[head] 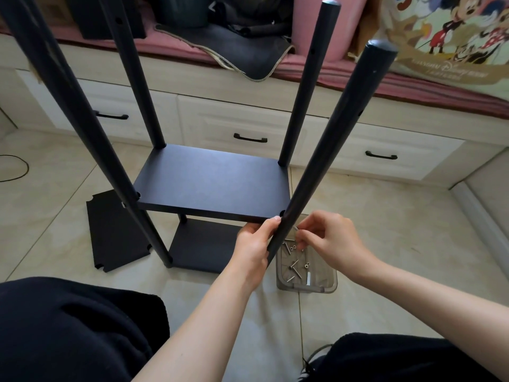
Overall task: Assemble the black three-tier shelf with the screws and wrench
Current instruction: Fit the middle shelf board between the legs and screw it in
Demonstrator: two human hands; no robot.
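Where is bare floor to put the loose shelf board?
Bare tiles lie right of the tray, toward the drawers, and left of the loose board. Crowded: around the near-right pole, where both hands work.

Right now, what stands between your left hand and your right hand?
The head view shows the near black round shelf post between them. The left hand grips it; the right hand pinches a small silver screw beside it.

The black shelf stands on the floor with two boards fitted between four poles; a third board lies flat beside it. Screws lie in a clear tray.
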